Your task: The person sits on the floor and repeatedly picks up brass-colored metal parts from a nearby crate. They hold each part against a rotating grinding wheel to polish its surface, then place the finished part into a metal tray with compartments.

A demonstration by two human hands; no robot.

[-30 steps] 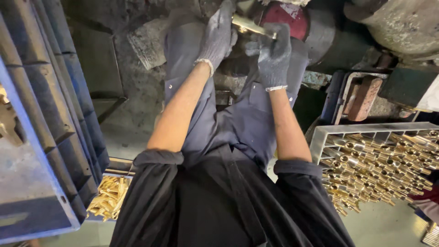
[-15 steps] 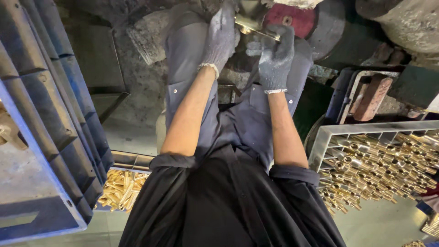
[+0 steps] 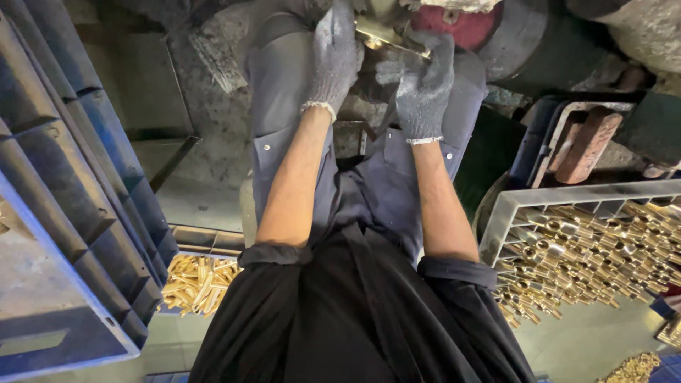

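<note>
Brass rod (image 3: pixel 389 35) (held by both gloved hands) lies slanting down-right.

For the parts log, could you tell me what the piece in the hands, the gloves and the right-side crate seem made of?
Piece: likely brass, yellow metallic shine.
Gloves on left hand and right hand: grey knit fabric, ribbed cuffs, soiled.
Crate: probably grey moulded plastic, matte, ribbed rim.
</note>
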